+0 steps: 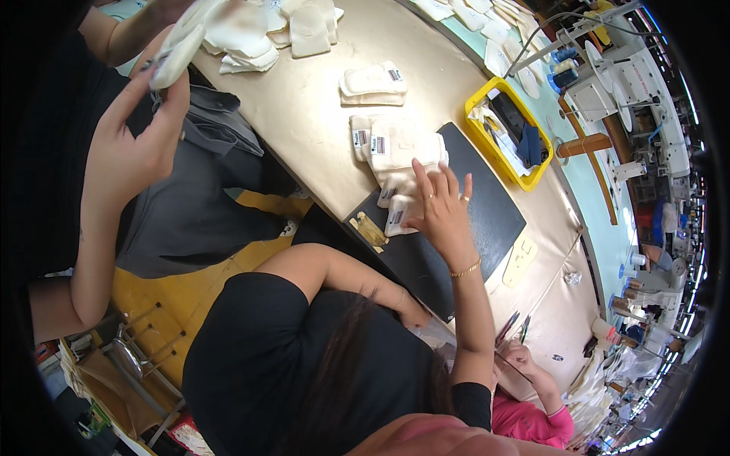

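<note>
At upper left of the frame, the left hand [141, 140] pinches a soft cream padded fabric piece [179, 49] between thumb and curled fingers. At centre, the right hand [441, 205], fingers spread and holding nothing, rests on a stack of cream pieces [399, 152] overlapping a flat black mat [487, 205]. Two more cream stacks lie above on the smooth tan table [304, 106]; one yellow plastic bin [487, 133] sits right.

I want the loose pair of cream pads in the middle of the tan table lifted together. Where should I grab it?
Probably best: pinch the pad stack across its left short end, thumb on top and fingers underneath, coming from the table's near edge. It lies flat and apart from the other piles, and that end is free. The right end carries a small tag.
</note>
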Available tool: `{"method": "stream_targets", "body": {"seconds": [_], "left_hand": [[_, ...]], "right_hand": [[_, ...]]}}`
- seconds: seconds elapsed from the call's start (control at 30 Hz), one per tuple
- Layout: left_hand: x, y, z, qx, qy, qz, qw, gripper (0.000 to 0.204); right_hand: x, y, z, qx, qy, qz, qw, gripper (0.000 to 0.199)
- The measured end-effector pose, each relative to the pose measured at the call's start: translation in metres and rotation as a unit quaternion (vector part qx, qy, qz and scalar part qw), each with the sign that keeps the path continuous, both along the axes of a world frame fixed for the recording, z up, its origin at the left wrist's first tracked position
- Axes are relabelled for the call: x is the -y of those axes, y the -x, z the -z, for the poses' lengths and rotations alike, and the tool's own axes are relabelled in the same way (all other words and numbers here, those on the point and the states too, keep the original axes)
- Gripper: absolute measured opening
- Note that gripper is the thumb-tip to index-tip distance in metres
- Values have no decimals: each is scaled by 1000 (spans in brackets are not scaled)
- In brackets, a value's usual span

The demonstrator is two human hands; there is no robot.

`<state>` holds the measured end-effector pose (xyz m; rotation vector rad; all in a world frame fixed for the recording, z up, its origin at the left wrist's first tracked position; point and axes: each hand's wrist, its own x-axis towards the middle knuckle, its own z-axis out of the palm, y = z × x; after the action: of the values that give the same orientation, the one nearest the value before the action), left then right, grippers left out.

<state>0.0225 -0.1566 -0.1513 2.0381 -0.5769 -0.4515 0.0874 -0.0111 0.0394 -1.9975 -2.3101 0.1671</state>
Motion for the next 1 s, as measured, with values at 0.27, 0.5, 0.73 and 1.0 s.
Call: {"method": "stream_targets", "body": {"seconds": [0.27,0.5,0.73,1.0], "left_hand": [[-3,-2,0,-7,-12,11,1000,18],[4,0,20,37,15,-1,999,18],[6,-5,16,30,-26,33,999,16],[7,4,26,-91,51,-25,994,29]], "right_hand": [[65,-2,-15,-80,-89,39,992,40],[55,-13,-9,-96,-29,48,994,43],[-1,1,-45,-97,-66,-59,991,43],[-30,51,-47,-127,-17,-114,985,49]]}}
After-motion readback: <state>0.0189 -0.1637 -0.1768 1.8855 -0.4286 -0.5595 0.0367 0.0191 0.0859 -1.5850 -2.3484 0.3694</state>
